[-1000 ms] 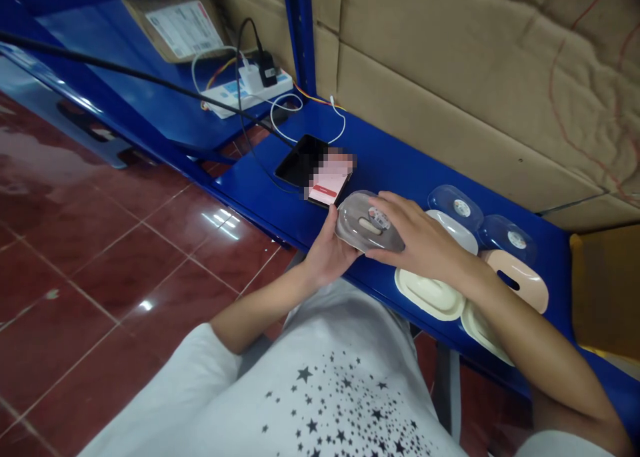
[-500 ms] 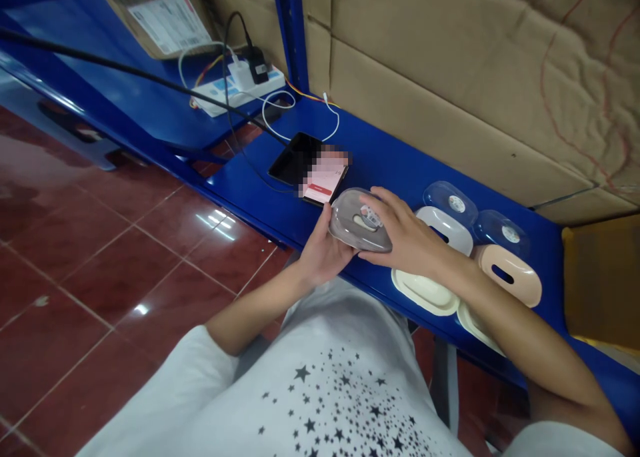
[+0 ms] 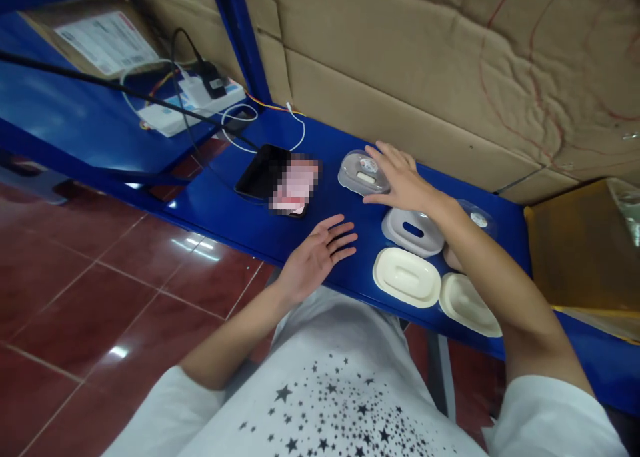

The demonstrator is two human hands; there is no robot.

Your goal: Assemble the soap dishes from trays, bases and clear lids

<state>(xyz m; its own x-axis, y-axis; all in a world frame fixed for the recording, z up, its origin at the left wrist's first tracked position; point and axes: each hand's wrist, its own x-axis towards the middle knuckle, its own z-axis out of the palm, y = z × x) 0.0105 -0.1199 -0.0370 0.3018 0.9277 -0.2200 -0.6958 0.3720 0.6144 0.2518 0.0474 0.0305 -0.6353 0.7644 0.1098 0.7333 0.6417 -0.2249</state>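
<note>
A grey oval dish with a clear lid and round sticker (image 3: 354, 175) rests on the blue shelf. My right hand (image 3: 397, 177) is at its right side, fingers spread around the edge; whether they touch it is unclear. Palm up, my left hand (image 3: 320, 253) hovers over the shelf's front edge, fingers apart and holding nothing. Below my right wrist lies a pale slotted insert (image 3: 393, 229). Nearer me are a cream oval tray (image 3: 406, 277) and another cream tray (image 3: 467, 302). A clear lid (image 3: 477, 218) shows beyond my right forearm, which mostly covers a peach piece (image 3: 453, 258).
On the blue shelf (image 3: 215, 223), a phone with a lit, blurred screen (image 3: 300, 187) leans on a black object (image 3: 260, 170). A power strip (image 3: 167, 120) with plugs and cables is at the left. Cardboard (image 3: 375, 90) lines the back; a brown box (image 3: 580, 243) stands right.
The lidded grey dish has moved from between both hands to the back of the shelf. My left hand has let go and opened; my right hand's fingers have spread. The view has shifted.
</note>
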